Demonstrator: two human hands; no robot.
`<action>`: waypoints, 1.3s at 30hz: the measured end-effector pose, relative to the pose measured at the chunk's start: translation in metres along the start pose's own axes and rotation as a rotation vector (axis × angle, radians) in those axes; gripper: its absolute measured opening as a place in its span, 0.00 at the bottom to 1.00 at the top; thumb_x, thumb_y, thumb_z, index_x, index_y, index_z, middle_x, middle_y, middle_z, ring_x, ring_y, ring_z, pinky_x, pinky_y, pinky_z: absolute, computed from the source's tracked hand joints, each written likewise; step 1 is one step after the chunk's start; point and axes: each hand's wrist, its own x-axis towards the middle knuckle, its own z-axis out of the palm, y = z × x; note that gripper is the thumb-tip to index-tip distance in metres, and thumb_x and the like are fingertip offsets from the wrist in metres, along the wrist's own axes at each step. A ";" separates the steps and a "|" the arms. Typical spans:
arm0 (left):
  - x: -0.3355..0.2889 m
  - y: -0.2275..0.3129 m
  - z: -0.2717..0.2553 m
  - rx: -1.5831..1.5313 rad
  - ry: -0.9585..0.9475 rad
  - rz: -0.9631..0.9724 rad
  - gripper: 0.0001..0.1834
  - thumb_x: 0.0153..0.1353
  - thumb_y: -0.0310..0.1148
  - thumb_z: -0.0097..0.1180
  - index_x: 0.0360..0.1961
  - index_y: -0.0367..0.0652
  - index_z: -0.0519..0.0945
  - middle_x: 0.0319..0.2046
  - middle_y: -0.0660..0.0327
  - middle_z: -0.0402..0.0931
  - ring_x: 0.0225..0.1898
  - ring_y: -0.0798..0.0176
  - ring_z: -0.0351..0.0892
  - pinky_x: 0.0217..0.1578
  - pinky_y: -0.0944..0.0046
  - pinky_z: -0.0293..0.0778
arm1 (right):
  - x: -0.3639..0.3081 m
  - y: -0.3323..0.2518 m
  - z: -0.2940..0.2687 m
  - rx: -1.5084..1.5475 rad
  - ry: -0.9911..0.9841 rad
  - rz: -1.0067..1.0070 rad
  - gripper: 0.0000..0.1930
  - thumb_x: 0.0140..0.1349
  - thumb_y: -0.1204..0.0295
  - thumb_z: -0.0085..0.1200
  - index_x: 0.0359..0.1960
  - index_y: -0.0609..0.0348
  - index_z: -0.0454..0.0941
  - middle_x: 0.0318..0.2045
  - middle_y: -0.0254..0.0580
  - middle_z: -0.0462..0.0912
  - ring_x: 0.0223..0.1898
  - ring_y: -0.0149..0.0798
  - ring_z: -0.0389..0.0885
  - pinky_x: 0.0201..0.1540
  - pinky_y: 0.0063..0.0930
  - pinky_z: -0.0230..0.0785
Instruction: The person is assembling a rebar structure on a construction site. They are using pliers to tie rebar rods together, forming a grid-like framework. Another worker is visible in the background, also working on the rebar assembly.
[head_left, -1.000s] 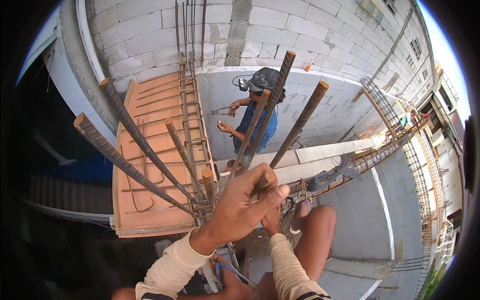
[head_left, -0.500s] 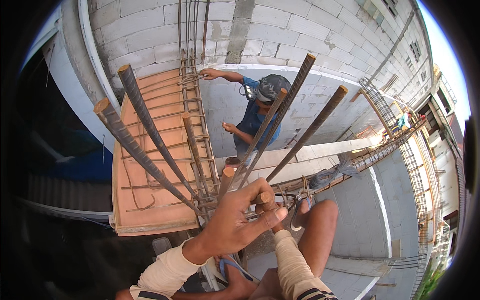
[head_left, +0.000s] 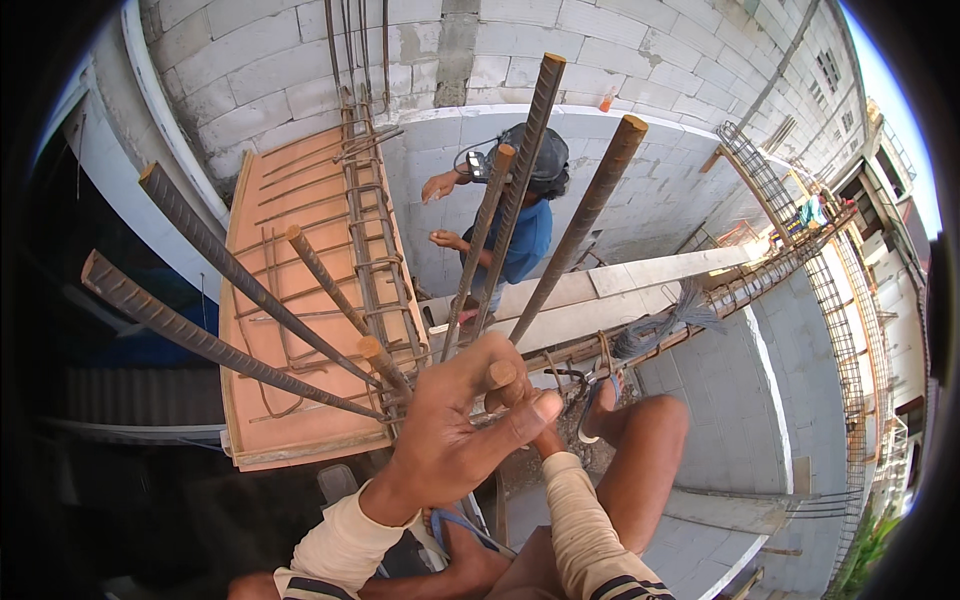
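Observation:
My left hand (head_left: 445,415) is closed around an upright ribbed steel bar (head_left: 499,377), whose cut end shows between the thumb and curled fingers. Behind and just right of it is my right hand (head_left: 547,440), its fingers mostly hidden by the left. A dark, curved metal piece (head_left: 572,385) shows beyond the right hand; whether that hand holds it is unclear. More thick bars surround my hands: a long bar (head_left: 590,215) stands to the right, a short bar (head_left: 375,350) stands close on the left, and another long bar (head_left: 230,345) leans far left.
An orange-brown formwork panel (head_left: 250,400) carries a rebar grid. A co-worker (head_left: 528,230) in blue stands below, beside the block wall (head_left: 430,160). Light planks (head_left: 640,275) run right, near a bundle of grey tie wire (head_left: 660,335). My sandalled foot (head_left: 600,410) is by the beam's rebar.
The bars on the left now lean further left, and the view has shifted slightly. The co-worker's outstretched hand has drawn back from the rebar cage. My left hand keeps its hold on the bar.

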 end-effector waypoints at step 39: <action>0.041 -0.037 0.019 -0.012 0.159 0.281 0.24 0.65 0.31 0.59 0.60 0.35 0.69 0.46 0.61 0.73 0.51 0.66 0.71 0.55 0.64 0.67 | 0.001 -0.016 -0.047 0.589 0.276 0.102 0.14 0.72 0.64 0.45 0.43 0.64 0.76 0.24 0.45 0.78 0.28 0.43 0.77 0.35 0.38 0.67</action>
